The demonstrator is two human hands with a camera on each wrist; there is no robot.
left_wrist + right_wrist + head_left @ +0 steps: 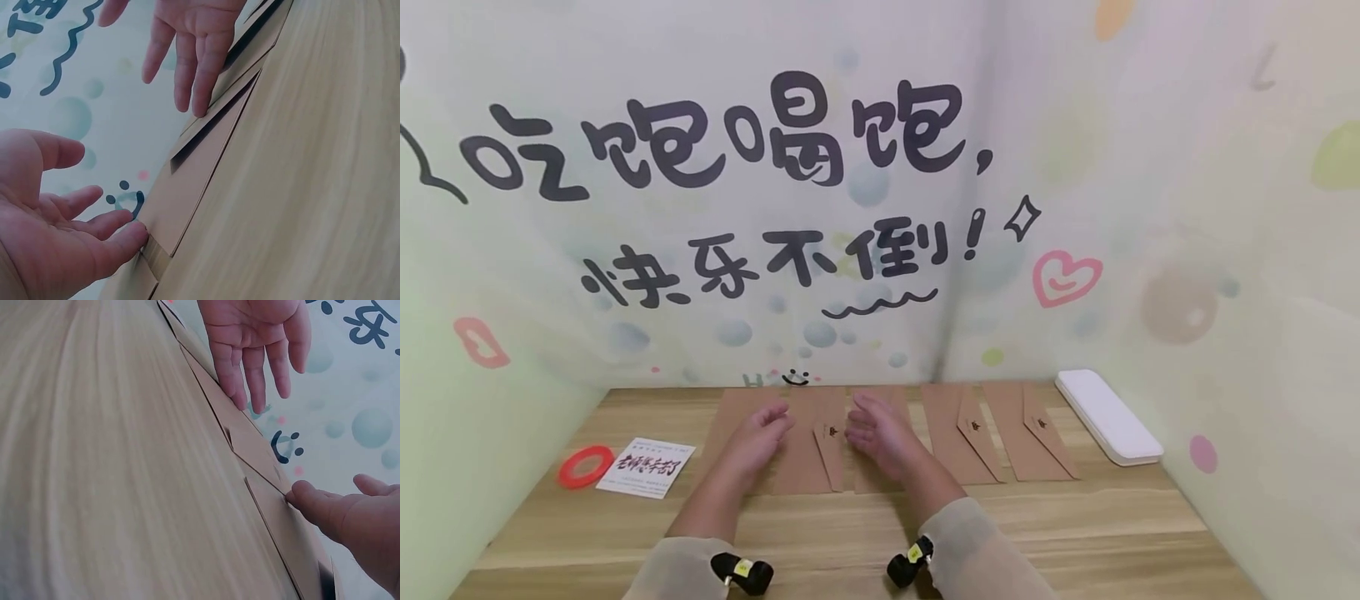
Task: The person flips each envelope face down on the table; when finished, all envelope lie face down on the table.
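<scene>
Several brown kraft-paper envelopes lie side by side in a row on the wooden table. My left hand (758, 442) is over the leftmost envelope (721, 425) and the left edge of the second envelope (797, 458). My right hand (886, 437) is over the middle envelope (876, 479) and hides part of it. Both palms face each other, with relaxed fingers and nothing held. In the left wrist view, the left hand's (69, 244) lowest finger is beside an envelope edge; contact is unclear. The right hand's (350, 519) lowest fingertip meets an envelope edge in the right wrist view.
Two more envelopes, one (951, 450) beside the other (1018, 450), lie to the right, their pointed flaps showing. A white case (1105, 417) stands at the far right. Left of the row are a red ring (585, 467) and a printed white card (646, 468). A printed cloth (880, 350) hangs behind.
</scene>
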